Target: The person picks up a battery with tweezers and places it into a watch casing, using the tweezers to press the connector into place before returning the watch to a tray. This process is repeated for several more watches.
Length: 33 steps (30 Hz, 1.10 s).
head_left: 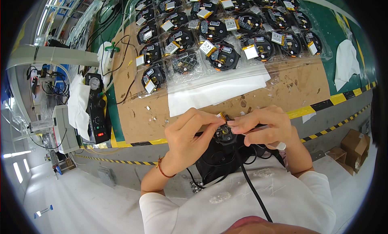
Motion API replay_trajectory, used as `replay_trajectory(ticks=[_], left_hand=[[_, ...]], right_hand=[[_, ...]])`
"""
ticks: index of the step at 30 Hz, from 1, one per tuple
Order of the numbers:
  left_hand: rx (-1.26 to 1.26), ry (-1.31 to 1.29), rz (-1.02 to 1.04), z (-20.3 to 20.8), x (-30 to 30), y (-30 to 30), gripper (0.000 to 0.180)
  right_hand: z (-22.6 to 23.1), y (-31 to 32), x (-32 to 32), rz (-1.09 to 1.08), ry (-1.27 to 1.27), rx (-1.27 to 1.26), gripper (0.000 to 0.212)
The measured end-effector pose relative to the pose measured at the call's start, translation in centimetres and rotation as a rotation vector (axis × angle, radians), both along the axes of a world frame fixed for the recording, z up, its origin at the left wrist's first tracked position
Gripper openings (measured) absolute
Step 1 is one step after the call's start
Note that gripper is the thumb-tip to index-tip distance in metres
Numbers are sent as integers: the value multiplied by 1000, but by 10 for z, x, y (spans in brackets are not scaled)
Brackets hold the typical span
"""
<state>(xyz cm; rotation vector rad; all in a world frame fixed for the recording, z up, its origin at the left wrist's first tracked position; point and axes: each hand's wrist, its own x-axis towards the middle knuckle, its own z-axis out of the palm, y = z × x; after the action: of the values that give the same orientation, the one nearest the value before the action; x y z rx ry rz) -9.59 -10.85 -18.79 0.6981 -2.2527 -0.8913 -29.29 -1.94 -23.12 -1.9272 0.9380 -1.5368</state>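
Observation:
Close to my body, at the table's front edge, a round black electronic assembly sits between my two hands. My left hand is closed in a pinch at its upper left, on a small battery with a gold-coloured edge. My right hand is closed too, its fingertips against the upper right of the assembly. A slim tool with a whitish end sticks out below the right palm; its tip is hidden by the fingers. The parts under the fingertips are too small to make out.
Beyond my hands a clear plastic tray holds several similar round assemblies with silver batteries. White sheets lie on the brown board. A black control box with a red light stands left, a white cloth right. Cardboard boxes sit lower right.

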Motion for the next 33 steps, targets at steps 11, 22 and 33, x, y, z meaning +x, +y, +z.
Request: replay_trajectory(ticks=[11,22,33], left_hand=[[-41,89,-31,-11,-3,1,17],[43,-108,-196,1,-1,-14,26],[368,-135,-79,5,-1,-14,19]], right_hand=[[2,2,-1,23,26,36,14],[-2,1,3,-20,-68,6,17],[-2,0,-1,7,-49,27,17]])
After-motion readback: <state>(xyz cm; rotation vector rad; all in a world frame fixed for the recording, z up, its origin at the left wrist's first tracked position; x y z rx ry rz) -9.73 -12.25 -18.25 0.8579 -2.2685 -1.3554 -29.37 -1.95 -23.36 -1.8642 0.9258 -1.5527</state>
